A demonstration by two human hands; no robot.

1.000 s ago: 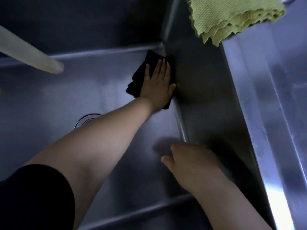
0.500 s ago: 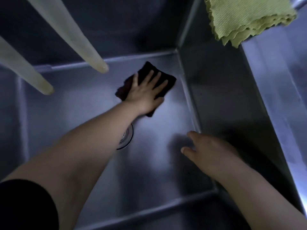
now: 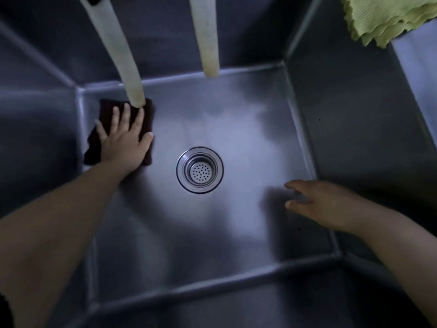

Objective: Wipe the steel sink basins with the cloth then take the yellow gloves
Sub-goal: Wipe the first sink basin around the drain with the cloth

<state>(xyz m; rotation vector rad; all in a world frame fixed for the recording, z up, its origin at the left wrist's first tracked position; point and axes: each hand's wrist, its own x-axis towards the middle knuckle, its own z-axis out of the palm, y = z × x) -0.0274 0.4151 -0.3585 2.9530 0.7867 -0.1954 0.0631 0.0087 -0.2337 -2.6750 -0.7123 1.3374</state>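
Observation:
A deep steel sink basin (image 3: 236, 233) fills the view, with a round strainer drain (image 3: 199, 169) in the middle of its floor. My left hand (image 3: 124, 143) presses a dark cloth (image 3: 147, 117) flat on the basin floor near the far left corner, fingers spread and straight. My right hand (image 3: 324, 204) hovers over the right side of the floor near the right wall, fingers loose, holding nothing. No yellow gloves are in view.
Two pale hoses (image 3: 210, 36) hang down into the basin from above; the left hose (image 3: 118, 55) ends just over my left fingers. A yellow-green cloth (image 3: 383, 17) lies on the divider rim at the top right.
My left hand has slid the dark cloth from the far right corner across the floor to the far left corner. The drain is now uncovered. My right hand stayed at the right side.

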